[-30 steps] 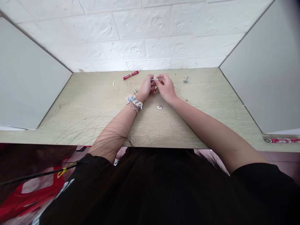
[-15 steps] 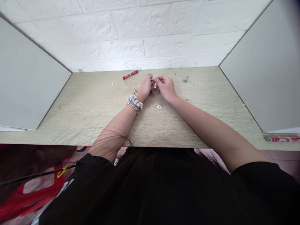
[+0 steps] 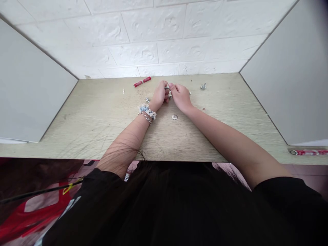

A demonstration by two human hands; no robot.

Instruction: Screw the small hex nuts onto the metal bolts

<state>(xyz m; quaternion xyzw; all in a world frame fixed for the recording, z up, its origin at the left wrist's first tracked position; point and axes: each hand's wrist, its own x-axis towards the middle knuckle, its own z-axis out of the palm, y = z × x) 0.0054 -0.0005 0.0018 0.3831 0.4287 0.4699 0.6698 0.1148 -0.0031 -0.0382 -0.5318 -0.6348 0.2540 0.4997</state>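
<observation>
Near the back of the wooden desktop, my left hand point(image 3: 159, 93) is closed around a thin grey metal bolt point(image 3: 167, 88), mostly hidden by the fingers. My right hand point(image 3: 180, 95) is closed at the bolt's other end, its thumb laid along the top. What else sits under the right fingers is hidden. Small shiny metal pieces point(image 3: 170, 97) show on the desk between the two hands. A flat round washer point(image 3: 174, 117) lies in front of them. Beside my left wrist rests a small bolt point(image 3: 147, 100).
A bolt with a washer point(image 3: 203, 86) stands at the back right. One red tube point(image 3: 142, 81) lies near the wall, another red tube point(image 3: 307, 152) at the right front edge. Grey panels point(image 3: 33, 85) close off both sides. A white brick-patterned wall point(image 3: 169, 34) rises behind.
My right hand has turned, and its thumb has moved up and over the bolt. My left hand has stayed in place.
</observation>
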